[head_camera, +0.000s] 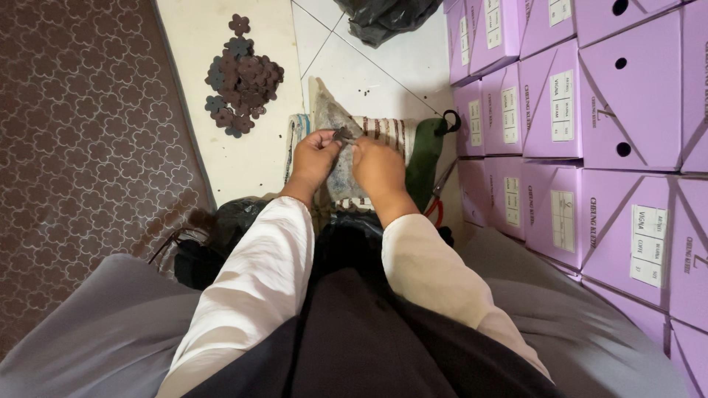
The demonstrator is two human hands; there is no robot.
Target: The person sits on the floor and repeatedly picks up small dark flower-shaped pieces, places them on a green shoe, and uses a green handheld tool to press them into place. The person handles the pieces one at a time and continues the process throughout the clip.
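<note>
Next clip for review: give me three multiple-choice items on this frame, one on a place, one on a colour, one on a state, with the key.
1. Where is the pile of flower-shaped pieces?
A. on the white floor, beyond the hands
B. on the boxes
C. in the lap

2. What colour are the stacked boxes?
A. green
B. purple
C. red

3. What are the left hand and right hand doing?
A. resting flat
B. apart, empty
C. together, pinching a small dark piece

Key: A, it lies on the floor beside the patterned mat; B, all show purple; C, fingers meet on it.
</note>
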